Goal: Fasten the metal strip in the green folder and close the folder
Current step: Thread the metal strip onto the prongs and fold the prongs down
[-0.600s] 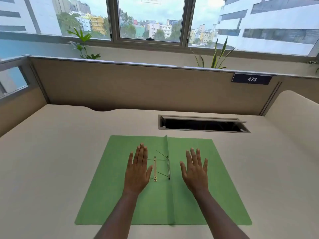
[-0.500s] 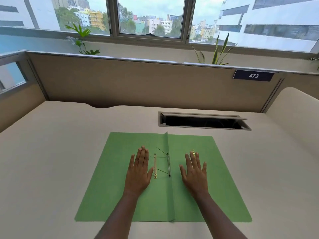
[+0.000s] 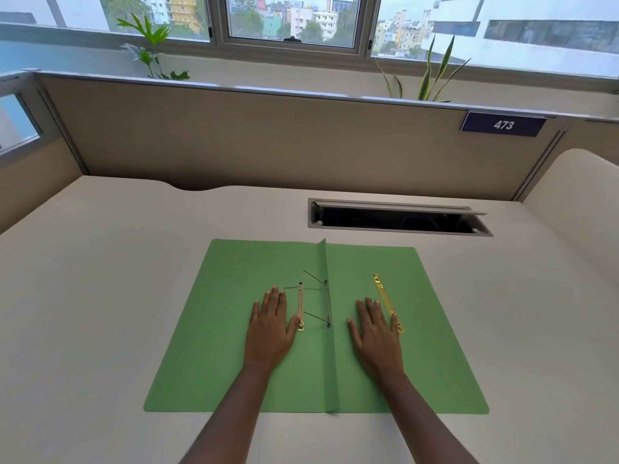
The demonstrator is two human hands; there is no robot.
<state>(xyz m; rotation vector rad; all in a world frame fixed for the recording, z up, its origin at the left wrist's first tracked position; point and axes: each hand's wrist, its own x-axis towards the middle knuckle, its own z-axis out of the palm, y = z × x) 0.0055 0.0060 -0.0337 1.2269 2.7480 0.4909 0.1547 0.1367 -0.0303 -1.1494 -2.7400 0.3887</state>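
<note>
While both hands lie flat, fingers together, the strip (image 3: 388,302) runs lengthwise away, touching the right hand (image 3: 376,333)'s outer edge, nearer than the left hand (image 3: 272,326).

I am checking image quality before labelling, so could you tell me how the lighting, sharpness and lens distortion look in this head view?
Head view: soft daylight from the windows, faint shadows under the left hand and right hand; no glare on the green folder; the loose metal strip is sharp; wide-angle bending curves the partition.
</note>
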